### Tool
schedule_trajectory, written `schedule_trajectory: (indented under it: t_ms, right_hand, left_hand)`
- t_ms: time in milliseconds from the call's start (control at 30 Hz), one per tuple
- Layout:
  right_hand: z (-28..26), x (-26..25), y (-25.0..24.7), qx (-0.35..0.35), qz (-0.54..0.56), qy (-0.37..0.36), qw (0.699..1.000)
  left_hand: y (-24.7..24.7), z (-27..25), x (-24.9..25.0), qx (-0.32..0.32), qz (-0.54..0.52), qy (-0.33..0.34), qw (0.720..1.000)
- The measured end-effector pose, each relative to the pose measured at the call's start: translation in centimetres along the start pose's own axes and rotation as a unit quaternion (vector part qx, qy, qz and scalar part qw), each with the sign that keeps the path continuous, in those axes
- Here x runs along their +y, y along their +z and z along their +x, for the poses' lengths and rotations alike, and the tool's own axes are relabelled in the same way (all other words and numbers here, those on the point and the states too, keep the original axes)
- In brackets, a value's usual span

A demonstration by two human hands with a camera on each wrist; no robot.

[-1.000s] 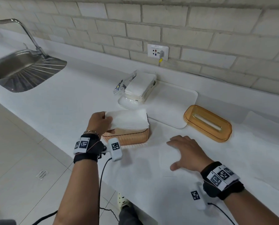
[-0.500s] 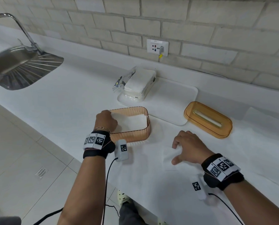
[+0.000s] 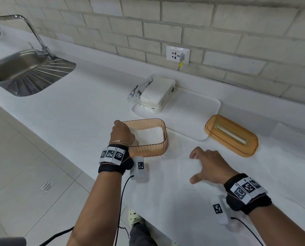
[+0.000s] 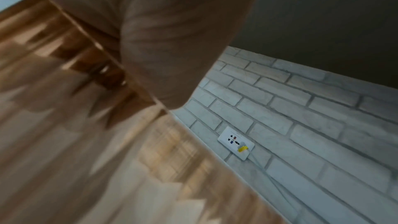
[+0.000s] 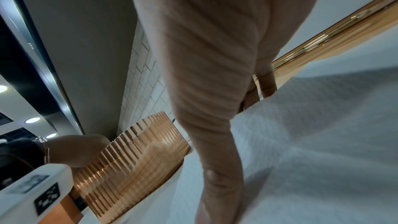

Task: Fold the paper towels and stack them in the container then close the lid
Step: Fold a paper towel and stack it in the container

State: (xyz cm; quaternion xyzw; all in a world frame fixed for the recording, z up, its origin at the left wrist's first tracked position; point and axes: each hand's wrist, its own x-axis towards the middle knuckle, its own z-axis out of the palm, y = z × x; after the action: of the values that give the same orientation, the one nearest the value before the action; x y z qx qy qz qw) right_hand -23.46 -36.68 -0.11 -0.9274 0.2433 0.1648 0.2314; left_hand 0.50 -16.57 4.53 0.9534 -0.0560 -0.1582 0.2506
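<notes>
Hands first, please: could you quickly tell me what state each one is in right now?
Left hand: reaches into the ribbed amber container onto the folded paper towel; grip cannot be told.
Right hand: open, fingers spread on a paper towel on the counter.

The left hand (image 3: 122, 134) reaches into the ribbed container (image 3: 152, 150), its fingers hidden behind its own back and the near wall. In the left wrist view the container (image 4: 64, 125) is a blur. The faucet (image 3: 23, 27) and sink (image 3: 14, 68) are cut off at the picture's left edge.
</notes>
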Motion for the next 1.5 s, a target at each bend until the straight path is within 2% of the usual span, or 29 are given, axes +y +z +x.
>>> schedule_trajectory:
  t_ms: [100,233,267,367,400,433,533,567,600,700,767,833,900,1000,1033,1067,1100,1167,1200,1267,1333,1500]
  right_hand:
    - [0.0,0.0,0.1,-0.006,0.003,0.000,1.000]
    - [0.2,0.2,0.0,-0.010,-0.012,-0.005,1.000]
    - [0.1,0.3,-0.1,-0.012,-0.008,-0.006,1.000]
    - [-0.2,0.8,-0.4,-0.024,-0.004,-0.010,1.000]
    - [-0.3,0.9,-0.6,-0.026,-0.002,-0.015,1.000]
    - [-0.3,1.1,-0.8,-0.026,0.013,-0.019,0.999]
    - [-0.4,1.9,-1.5,0.002,0.120,-0.031,0.992]
    - [-0.6,2.2,-1.8,0.017,0.156,-0.035,0.987]
    - [-0.8,2.4,-2.1,0.033,0.191,-0.039,0.980]
    - [-1.4,3.1,-3.3,0.097,0.302,-0.056,0.947]
    - [-2.0,3.3,-4.2,0.135,0.375,-0.062,0.915]
    - [-2.8,3.0,-5.2,0.148,0.437,-0.070,0.885]
    - [-3.5,2.6,-5.7,0.142,0.494,-0.075,0.854]
    - [-4.3,2.5,-5.6,0.133,0.529,-0.058,0.836]
    - [-4.5,2.9,-5.4,0.129,0.520,-0.050,0.843]
    - [-4.5,3.6,-5.1,0.123,0.487,-0.043,0.863]
    - [-4.4,4.4,-4.6,0.114,0.425,-0.031,0.897]
    - [-4.5,5.9,-3.5,0.078,0.247,0.002,0.966]
    - [-4.5,6.4,-2.9,0.061,0.167,0.010,0.984]
    - [-4.2,6.6,-1.7,0.040,0.061,-0.013,0.997]
    - [-3.6,6.0,-1.1,0.030,-0.017,-0.051,0.998]
    - [-1.7,3.5,-1.6,-0.005,-0.149,-0.141,0.979]
  left_hand:
    - [0.2,-0.8,0.3,0.023,0.049,0.035,0.998]
    - [1.0,-2.1,0.0,0.119,0.127,0.161,0.971]
    - [1.3,-2.4,0.1,0.108,0.127,0.184,0.969]
    - [1.8,-3.7,0.9,-0.053,0.232,0.163,0.958]
    - [1.7,-4.0,1.3,-0.059,0.241,0.166,0.954]
    - [1.6,-4.3,1.7,-0.039,0.228,0.186,0.955]
    - [1.5,-5.8,2.3,0.072,0.042,0.299,0.950]
    - [1.6,-6.7,2.5,0.068,-0.031,0.325,0.943]
    - [1.8,-7.7,2.9,0.035,-0.101,0.334,0.936]
    - [3.9,-10.2,3.2,-0.132,-0.179,0.296,0.929]
    - [6.3,-11.0,2.8,-0.202,-0.185,0.265,0.925]
    - [8.3,-11.6,2.7,-0.233,-0.251,0.222,0.913]
    - [9.7,-12.4,3.4,-0.255,-0.366,0.177,0.878]
    - [10.0,-13.0,5.0,-0.234,-0.442,0.128,0.856]
    - [9.8,-12.9,5.3,-0.232,-0.472,0.110,0.843]
    - [9.4,-12.7,5.5,-0.233,-0.499,0.095,0.829]
    - [8.8,-12.5,5.5,-0.229,-0.514,0.087,0.822]
    - [8.0,-11.7,4.7,-0.212,-0.513,0.085,0.827]
    - [7.6,-11.3,4.1,-0.202,-0.501,0.093,0.836]
    - [6.8,-11.1,2.7,-0.201,-0.480,0.101,0.848]
    - [6.2,-11.2,1.4,-0.225,-0.467,0.087,0.850]
    - [5.5,-11.9,-2.2,-0.238,-0.383,0.071,0.890]
